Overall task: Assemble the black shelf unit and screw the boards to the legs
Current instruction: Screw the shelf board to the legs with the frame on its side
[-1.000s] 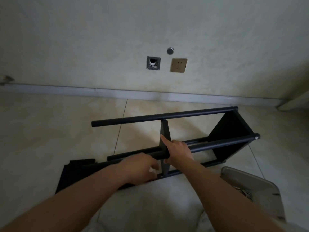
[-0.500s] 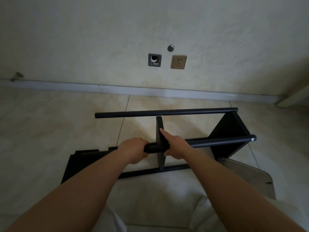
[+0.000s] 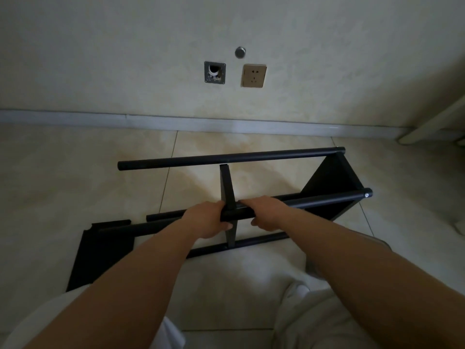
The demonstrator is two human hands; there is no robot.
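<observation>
The black shelf unit lies on its side on the tiled floor. Its far top leg [image 3: 226,158] runs left to right. The near top leg [image 3: 314,200] passes under both my hands. A middle board [image 3: 227,187] stands on edge between the legs, and an end board [image 3: 329,182] closes the right end. My left hand [image 3: 203,219] grips the near top leg just left of the middle board. My right hand [image 3: 266,212] grips the same leg just right of it. A loose black board [image 3: 100,255] lies flat on the floor at the left.
The wall with a skirting board [image 3: 226,123], a socket [image 3: 253,75] and an open wall box [image 3: 214,72] stands behind the unit. My knees in light trousers [image 3: 314,311] fill the bottom of the view. A pale object [image 3: 427,124] leans at the far right.
My left hand has come up from the lower leg and taken hold of the near top leg beside the middle board. My right hand has closed round the leg. The unit shifted slightly.
</observation>
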